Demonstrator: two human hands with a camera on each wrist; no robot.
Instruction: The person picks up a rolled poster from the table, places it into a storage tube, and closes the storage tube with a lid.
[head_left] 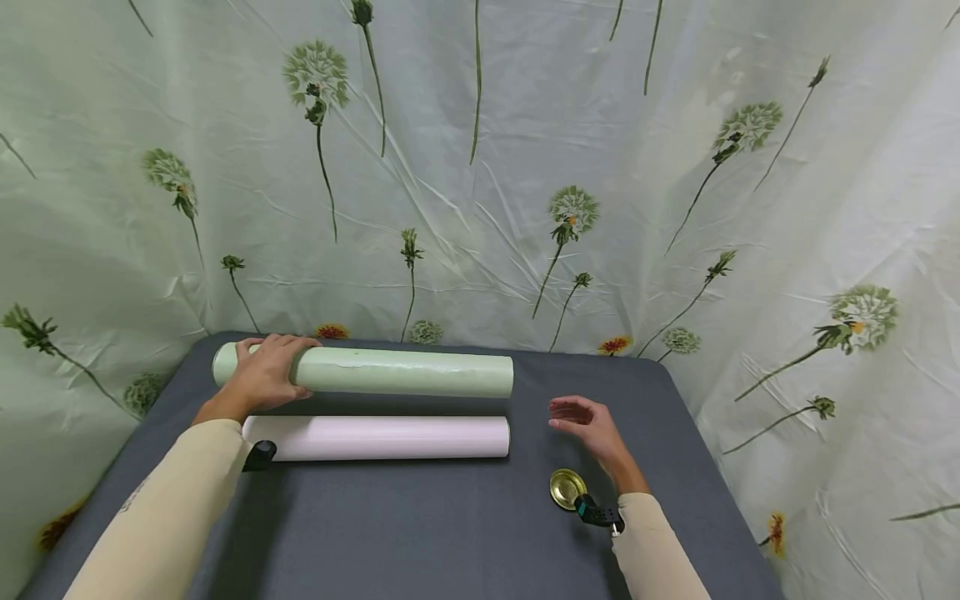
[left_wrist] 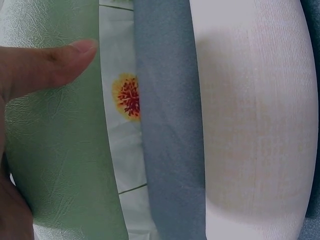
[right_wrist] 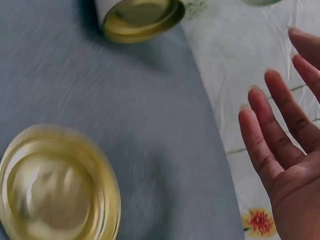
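Note:
Near the back of the table, my left hand point(head_left: 266, 371) grips a long pale green tube point(head_left: 408, 372) close to its left end, thumb on the near side. The textured green surface point(left_wrist: 60, 150) fills the left of the left wrist view. Parallel and nearer to me lies a pinkish-white tube point(head_left: 390, 437); its right end shows a gold metal rim point(right_wrist: 145, 15) in the right wrist view. My right hand point(head_left: 592, 429) hovers off the tubes' right ends, fingers loosely bent and holding nothing. A round gold metal lid-like piece point(head_left: 567, 487) lies below it.
A grey cloth point(head_left: 390, 533) covers the table. Behind and beside it hangs a pale curtain point(head_left: 480, 208) printed with dandelions. The table's right edge point(head_left: 720, 467) runs beyond my right hand.

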